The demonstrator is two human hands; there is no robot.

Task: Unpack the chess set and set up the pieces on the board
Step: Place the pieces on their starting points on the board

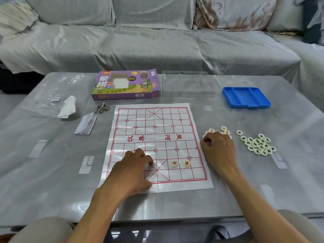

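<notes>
Two placed, nearly a full set to go!
Left hand [135, 165] flat on the white red-lined paper board [157, 146]; two red-lettered discs [180, 163] sit there; right hand [217, 148] curls into the red pile [218, 131], grasp hidden; black pile [257, 144] waits.

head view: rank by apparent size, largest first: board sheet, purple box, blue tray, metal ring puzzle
1. White plastic board sheet with red grid
2. Purple cardboard chess box
3. Blue plastic compartment tray; close to the box in apparent size, and both lie farther from the camera than the sheet, so this pair is unsure
4. Small metal ring puzzle

Grey-draped sofa [157, 32] behind a glossy grey table [175, 204].
</notes>
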